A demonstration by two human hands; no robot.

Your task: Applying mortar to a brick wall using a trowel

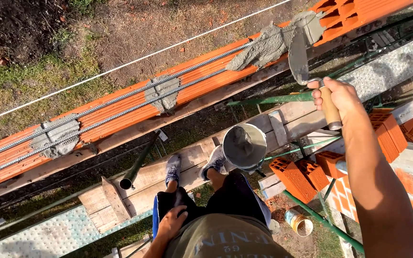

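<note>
My right hand (336,94) grips the wooden handle of a trowel (300,45), whose blade, coated in grey mortar, rests on the top of an orange brick wall (135,107). A fresh lump of mortar (263,48) lies beside the blade, over two steel bars (115,110) that run along the wall. My left hand (172,222) rests flat on my left thigh and holds nothing. A metal bucket (244,145) with mortar in it stands on the plank by my right foot.
I stand on wooden scaffold planks (187,167) with green steel tubes (273,100) below. Two more mortar patches (162,93) (56,137) lie on the wall. Hollow orange bricks (295,179) are stacked to the right. A white string line (135,59) runs over bare ground. A can (298,222) lies below.
</note>
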